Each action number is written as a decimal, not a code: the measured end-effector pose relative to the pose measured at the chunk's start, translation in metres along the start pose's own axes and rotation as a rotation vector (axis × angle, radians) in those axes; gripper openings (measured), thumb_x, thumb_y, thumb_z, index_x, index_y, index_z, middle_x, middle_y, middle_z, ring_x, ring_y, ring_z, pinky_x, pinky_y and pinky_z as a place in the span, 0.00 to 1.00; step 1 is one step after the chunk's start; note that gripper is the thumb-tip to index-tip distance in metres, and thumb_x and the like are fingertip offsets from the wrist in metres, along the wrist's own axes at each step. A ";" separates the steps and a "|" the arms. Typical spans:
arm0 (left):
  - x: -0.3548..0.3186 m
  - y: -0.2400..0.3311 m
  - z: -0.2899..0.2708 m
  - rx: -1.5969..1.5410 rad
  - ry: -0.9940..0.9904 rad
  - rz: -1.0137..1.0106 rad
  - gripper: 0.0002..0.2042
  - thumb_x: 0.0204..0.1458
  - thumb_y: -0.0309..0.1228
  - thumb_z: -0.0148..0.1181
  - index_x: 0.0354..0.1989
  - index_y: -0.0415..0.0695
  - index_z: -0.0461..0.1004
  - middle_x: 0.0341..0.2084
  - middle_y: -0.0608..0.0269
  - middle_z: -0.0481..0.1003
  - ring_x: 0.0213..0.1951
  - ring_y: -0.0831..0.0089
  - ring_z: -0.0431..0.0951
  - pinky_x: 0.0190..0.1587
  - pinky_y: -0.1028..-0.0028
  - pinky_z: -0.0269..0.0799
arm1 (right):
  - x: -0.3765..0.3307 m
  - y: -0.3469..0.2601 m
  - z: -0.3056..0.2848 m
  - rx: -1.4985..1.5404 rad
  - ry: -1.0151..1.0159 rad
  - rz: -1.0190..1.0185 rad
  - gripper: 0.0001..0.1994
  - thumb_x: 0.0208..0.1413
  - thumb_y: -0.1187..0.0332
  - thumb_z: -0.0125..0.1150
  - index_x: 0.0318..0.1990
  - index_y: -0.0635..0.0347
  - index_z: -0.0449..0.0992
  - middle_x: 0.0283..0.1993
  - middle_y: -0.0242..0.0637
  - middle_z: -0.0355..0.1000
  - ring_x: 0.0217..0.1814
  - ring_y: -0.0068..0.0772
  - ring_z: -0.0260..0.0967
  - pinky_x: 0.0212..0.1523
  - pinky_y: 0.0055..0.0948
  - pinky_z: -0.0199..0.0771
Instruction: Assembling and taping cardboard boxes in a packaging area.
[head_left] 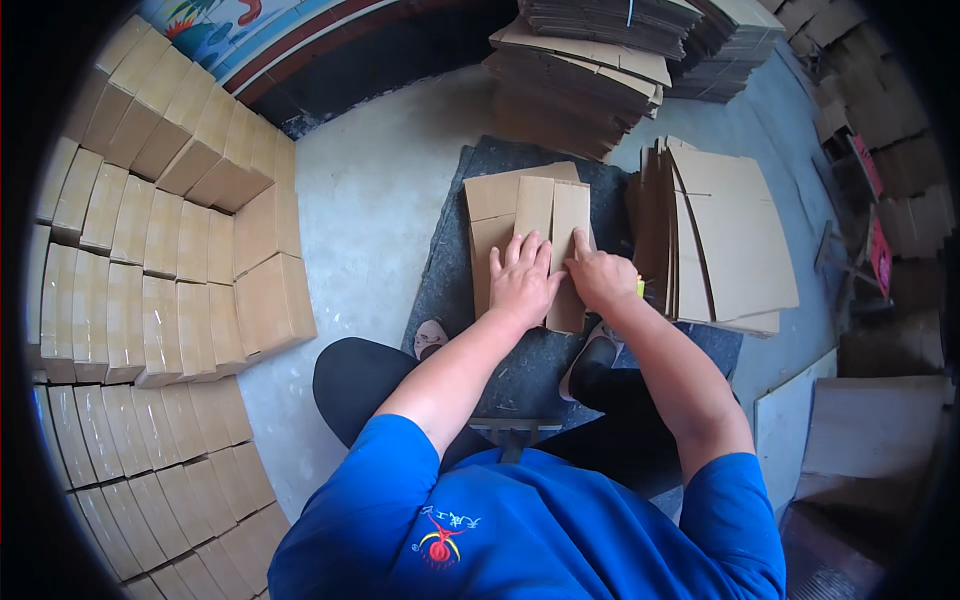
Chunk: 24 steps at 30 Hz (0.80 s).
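Note:
A narrow cardboard box (pixel 570 205) stands on a flat cardboard piece (pixel 490 203) between my feet, its two long top flaps folded in with a thin seam between them. My left hand (pixel 523 282) presses on the left flap, palm down and fingers spread. On the right flap rests the outstretched index finger of my right hand (pixel 603 278), while its other fingers curl under. A small yellow-green object (pixel 640 287) shows at the outer side of that hand, apparently held in the palm; its kind is hidden.
A dark mat (pixel 430 270) lies under the work. Beside my right hand leans a stack of flattened cartons (pixel 735 230). Higher carton piles (pixel 570 85) stand at the far side. Rows of taped boxes (pixel 160 235) form a wall at the left.

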<state>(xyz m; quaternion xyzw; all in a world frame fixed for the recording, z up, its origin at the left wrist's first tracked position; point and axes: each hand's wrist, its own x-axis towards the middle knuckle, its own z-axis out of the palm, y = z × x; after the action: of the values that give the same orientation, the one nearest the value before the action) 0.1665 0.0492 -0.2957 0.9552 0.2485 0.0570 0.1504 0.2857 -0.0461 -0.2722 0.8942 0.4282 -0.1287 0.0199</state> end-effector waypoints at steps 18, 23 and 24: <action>0.135 -0.053 0.022 -0.331 0.051 0.175 0.15 0.51 0.39 0.61 0.18 0.42 0.74 0.57 0.61 0.71 0.62 0.58 0.63 0.62 0.63 0.62 | -0.077 -0.024 0.029 0.103 -0.058 -0.016 0.52 0.42 0.46 0.70 0.73 0.46 0.45 0.29 0.40 0.76 0.26 0.40 0.77 0.27 0.38 0.76; 0.113 -0.075 0.014 -0.248 0.209 0.069 0.13 0.49 0.43 0.63 0.30 0.46 0.77 0.54 0.66 0.72 0.60 0.64 0.65 0.54 0.56 0.65 | -0.073 -0.021 0.030 0.059 0.011 -0.101 0.52 0.39 0.48 0.72 0.72 0.40 0.47 0.27 0.37 0.73 0.23 0.36 0.74 0.23 0.36 0.73; 0.112 -0.075 0.007 -0.266 0.180 0.028 0.14 0.50 0.44 0.62 0.36 0.47 0.78 0.54 0.66 0.72 0.60 0.64 0.64 0.56 0.56 0.63 | -0.073 -0.020 0.031 0.059 0.010 -0.107 0.52 0.39 0.48 0.72 0.72 0.40 0.47 0.27 0.37 0.73 0.23 0.36 0.74 0.23 0.36 0.73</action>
<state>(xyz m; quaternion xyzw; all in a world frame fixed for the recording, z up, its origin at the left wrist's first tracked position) 0.2311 0.1647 -0.3220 0.9213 0.2380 0.1766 0.2518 0.2203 -0.0932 -0.2823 0.8710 0.4714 -0.1376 -0.0158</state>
